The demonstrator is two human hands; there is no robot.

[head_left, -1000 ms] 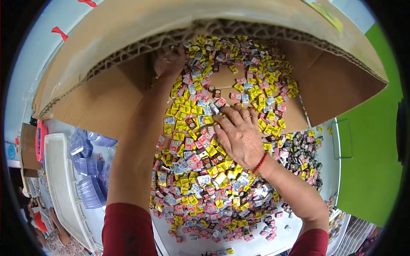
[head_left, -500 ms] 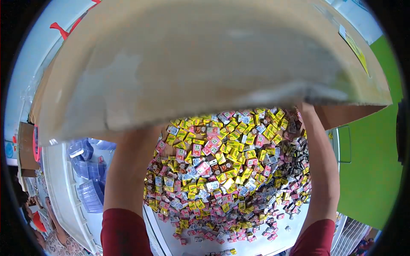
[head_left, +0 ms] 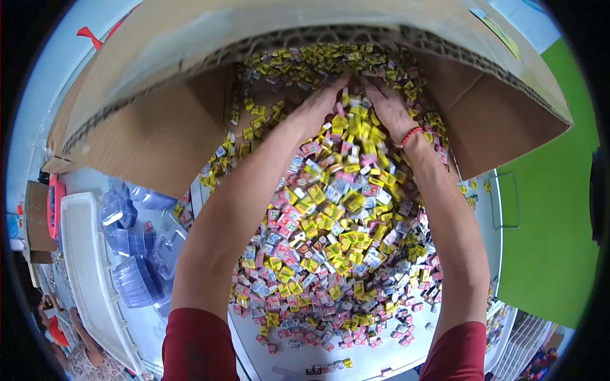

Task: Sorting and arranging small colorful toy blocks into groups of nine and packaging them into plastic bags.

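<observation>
A large cardboard box (head_left: 146,127) lies tipped with its mouth toward me. Out of it a heap of tiny printed boxes (head_left: 343,241), mostly yellow, pink and white, spreads onto a white tabletop (head_left: 286,365). Inside the mouth, my left hand (head_left: 324,105) and my right hand (head_left: 389,113) reach in with fingers stretched out, cupped around the upper part of the heap. Both palms touch the little boxes, but neither hand grips one. Some pieces between them are blurred by motion. A red beaded bracelet (head_left: 410,135) circles my right wrist.
Left of the heap, clear plastic trays (head_left: 136,282) sit beside a white plastic crate (head_left: 95,273). At the far left edge another person (head_left: 86,346) is partly visible. A green surface (head_left: 546,241) lies to the right, near a white wire rack (head_left: 524,340).
The box's front edge has risen, uncovering its inside and both hands, which were hidden behind it. My arms have drawn together, and more tiny boxes have slid toward me.
</observation>
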